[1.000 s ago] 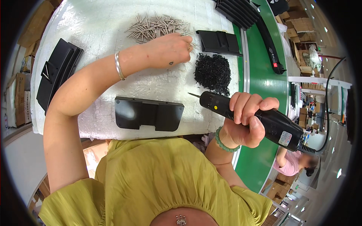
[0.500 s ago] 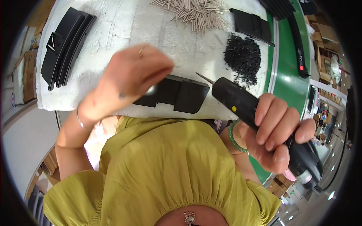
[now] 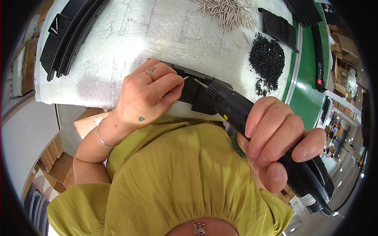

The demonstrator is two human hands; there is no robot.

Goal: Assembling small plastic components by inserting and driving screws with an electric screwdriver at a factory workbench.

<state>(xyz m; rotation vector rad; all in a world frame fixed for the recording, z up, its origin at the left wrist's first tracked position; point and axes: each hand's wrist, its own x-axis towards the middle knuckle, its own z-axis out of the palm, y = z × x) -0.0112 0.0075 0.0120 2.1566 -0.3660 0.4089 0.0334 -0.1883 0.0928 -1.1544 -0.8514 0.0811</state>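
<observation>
My left hand (image 3: 151,92) is closed in a pinch on a small silver metal pin (image 3: 186,78), only its end showing past the fingertips. My right hand (image 3: 275,135) wraps round a black electric screwdriver (image 3: 232,104), its bit pointing left, close to the pin's end. A tiny dark piece shows between pin and bit; whether they touch I cannot tell. Under both lies a flat black panel (image 3: 204,105) at the table's near edge, partly covered by my left hand and the screwdriver.
A pile of silver pins (image 3: 228,11) lies at the far side, with a heap of small black screws (image 3: 267,61) to the right. Long black parts (image 3: 75,39) rest at the left. Another black panel (image 3: 278,29) and a green surface (image 3: 307,67) are at the right.
My left hand has turned and now points the silver pin toward the screwdriver. The screwdriver has moved left and nearer that hand, over the black panel. The view has shifted slightly.
</observation>
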